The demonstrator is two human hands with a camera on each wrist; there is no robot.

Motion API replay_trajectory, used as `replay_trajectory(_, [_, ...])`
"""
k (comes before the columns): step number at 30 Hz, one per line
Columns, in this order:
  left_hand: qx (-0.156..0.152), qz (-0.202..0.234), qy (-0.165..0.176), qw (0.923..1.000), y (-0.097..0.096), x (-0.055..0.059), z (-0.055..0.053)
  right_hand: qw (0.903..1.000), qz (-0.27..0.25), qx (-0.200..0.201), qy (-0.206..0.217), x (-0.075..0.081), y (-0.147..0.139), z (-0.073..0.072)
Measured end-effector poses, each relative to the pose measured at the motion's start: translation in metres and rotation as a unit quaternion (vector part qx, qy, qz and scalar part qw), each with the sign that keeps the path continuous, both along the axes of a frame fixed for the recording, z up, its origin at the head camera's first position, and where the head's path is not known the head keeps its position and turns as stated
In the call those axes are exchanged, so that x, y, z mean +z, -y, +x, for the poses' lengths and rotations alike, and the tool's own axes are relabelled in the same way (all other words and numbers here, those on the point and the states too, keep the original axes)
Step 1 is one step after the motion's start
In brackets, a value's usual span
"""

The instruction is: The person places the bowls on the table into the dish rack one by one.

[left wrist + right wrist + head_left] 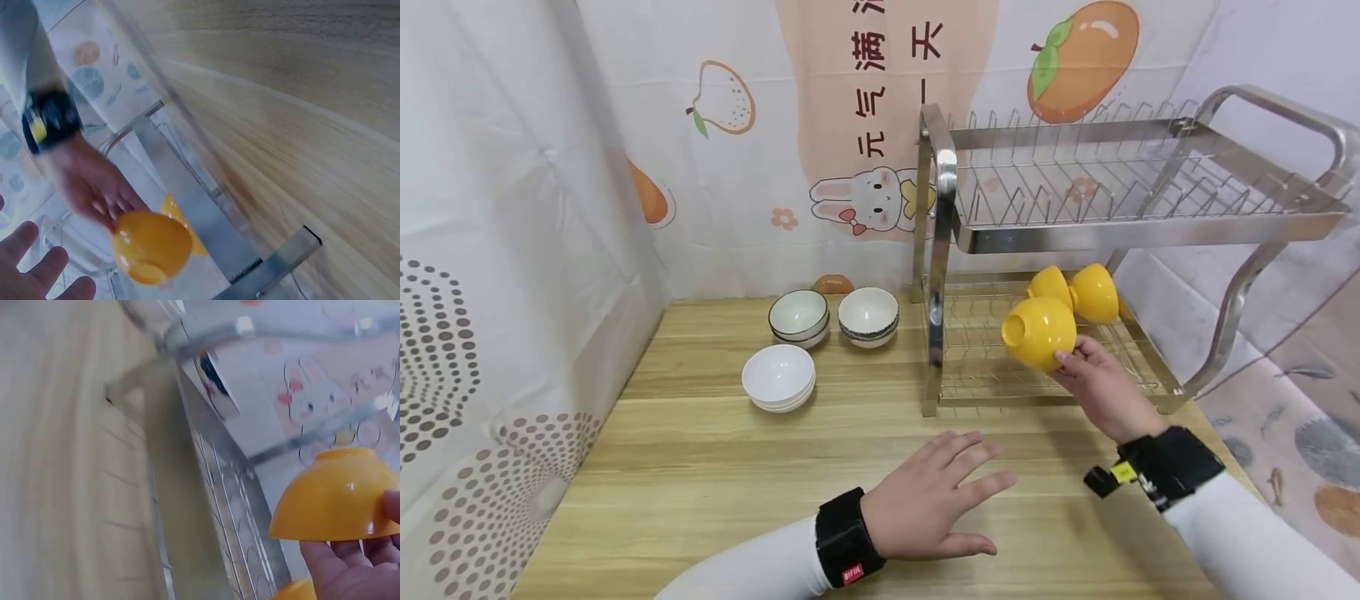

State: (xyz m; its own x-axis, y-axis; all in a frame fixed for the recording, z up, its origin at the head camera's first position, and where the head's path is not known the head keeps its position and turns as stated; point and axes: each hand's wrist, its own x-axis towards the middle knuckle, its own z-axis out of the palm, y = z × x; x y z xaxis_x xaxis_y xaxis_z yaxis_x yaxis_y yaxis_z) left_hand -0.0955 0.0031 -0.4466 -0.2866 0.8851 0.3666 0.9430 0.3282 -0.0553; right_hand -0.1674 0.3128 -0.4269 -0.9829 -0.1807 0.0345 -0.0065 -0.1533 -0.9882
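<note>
My right hand [1101, 387] pinches the rim of a yellow bowl [1039, 335], thumb outside and fingers on the inner side. The bowl is tipped on its side at the front of the rack's lower shelf, its foot facing left. In the right wrist view the yellow bowl [340, 497] shows its smooth outer wall above the fingers. Just behind it, two more yellow bowls [1094, 293] lean on the lower shelf. Over the table in front of the rack, my left hand [928, 500] is spread, palm down, holding nothing.
A two-tier metal dish rack [1157, 233] stands at the right, its wire upper shelf overhanging the lower one. Left of it on the wooden table [700, 467] sit small stacks of white bowls [778, 375], green-white bowls [799, 315] and dark-rimmed bowls [868, 312]. Printed curtains hang behind.
</note>
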Motion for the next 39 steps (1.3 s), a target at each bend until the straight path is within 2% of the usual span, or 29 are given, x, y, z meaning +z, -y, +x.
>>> replay_trajectory(3, [-0.006, -0.011, -0.010, 0.9999, -0.006, -0.002, 0.000, 0.9998, -0.004, -0.007, 0.019, -0.001, -0.006, -0.022])
replay_trajectory(6, [-0.009, -0.027, -0.016, 0.9994, -0.010, -0.004, 0.000, 0.9990, 0.017, -0.023, 0.035, -0.001, -0.009, -0.039])
replay_trajectory(13, [-0.007, -0.068, -0.038, 0.9969, -0.016, -0.006, 0.002, 0.9881, 0.101, -0.053, 0.103, -0.005, -0.011, -0.069])
replay_trajectory(18, [-0.005, -0.069, -0.035, 0.9970, -0.016, -0.006, 0.001, 0.9776, 0.175, -0.058, 0.101, -0.007, -0.008, -0.085])
replay_trajectory(24, [0.003, -0.072, -0.030, 0.9969, -0.014, -0.005, 0.000, 0.9673, 0.225, -0.063, 0.098, -0.008, -0.007, -0.101])
replay_trajectory(31, [0.024, -0.077, -0.015, 0.9966, -0.011, -0.006, -0.003, 0.9507, 0.286, -0.081, 0.087, -0.008, -0.002, -0.116])
replay_trajectory(36, [0.035, -0.074, -0.009, 0.9966, -0.006, -0.008, -0.005, 0.9450, 0.304, -0.086, 0.086, -0.008, 0.002, -0.122])
replay_trajectory(39, [0.042, -0.072, -0.009, 0.9965, -0.004, -0.010, -0.006, 0.9358, 0.334, -0.083, 0.078, -0.009, 0.004, -0.124])
